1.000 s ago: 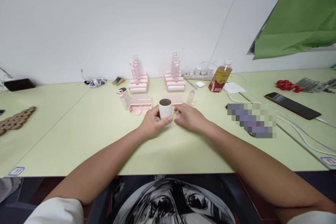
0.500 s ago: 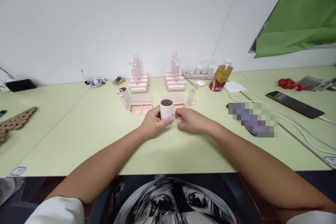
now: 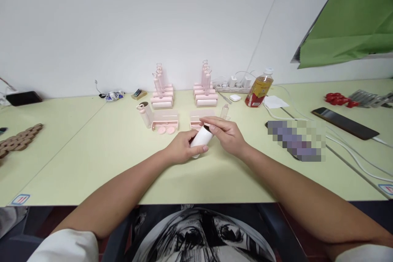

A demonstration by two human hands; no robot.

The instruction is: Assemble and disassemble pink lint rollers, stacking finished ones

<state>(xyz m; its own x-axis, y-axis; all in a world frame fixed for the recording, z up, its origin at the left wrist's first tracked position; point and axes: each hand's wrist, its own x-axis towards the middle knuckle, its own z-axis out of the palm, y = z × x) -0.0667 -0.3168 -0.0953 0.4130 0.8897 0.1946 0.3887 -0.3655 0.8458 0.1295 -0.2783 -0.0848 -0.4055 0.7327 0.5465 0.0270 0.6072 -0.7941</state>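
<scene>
My left hand (image 3: 183,146) is wrapped round a white paper roll (image 3: 201,141) with a dark, hollow-looking end. The roll leans, its upper end toward my right hand (image 3: 226,132). There my right thumb rests at the rim, and the fingers stretch close together over the opening. Anything under those fingers is hidden. Just behind stand two open pink cases, the left case (image 3: 166,125) and the partly covered right case (image 3: 195,125). Two pink discs (image 3: 166,130) lie before the left case. Farther left are a pink-handled roller (image 3: 143,115) and another roll (image 3: 149,109). A clear-covered roller (image 3: 224,111) stands behind my right hand.
Pink cases with upright handles form a left row (image 3: 162,99) and a right row (image 3: 206,99) near the wall. A drink bottle (image 3: 259,89), a power strip (image 3: 230,88), white cables and a phone (image 3: 345,122) are to the right. Brown wooden pieces (image 3: 23,140) lie far left.
The roll has gone from upright to leaning right. My right hand has risen from beside it, where it held a small pale disc, onto its upper end; the disc no longer shows.
</scene>
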